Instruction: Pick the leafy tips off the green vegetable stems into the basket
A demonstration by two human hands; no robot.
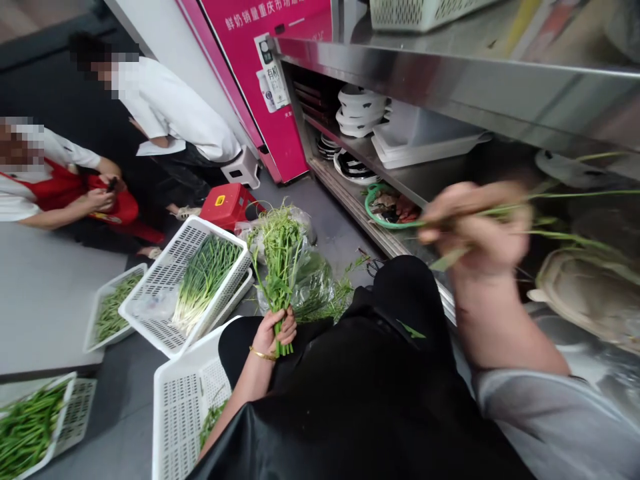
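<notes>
My left hand (277,330), a bracelet at its wrist, is closed round the lower stems of a bunch of pea shoots (280,257). The bunch stands upright above my lap, leaves and thin curly tendrils at the top. Raised at the right, my right hand (480,230) is smeared by motion. Its fingers are closed on a few long green stems (565,235), which trail off to the right. Beyond the bunch, more loose greens (325,303) lie on a clear plastic bag (313,277). A cut leaf (411,329) rests on my black apron.
White baskets hold spring onions (207,273), green beans (117,307) and other greens (30,417). Another white basket (173,420) stands by my left leg. Steel shelving (450,87) with dishes runs along the right. Two people (170,107) sit at the left near a red box (227,205).
</notes>
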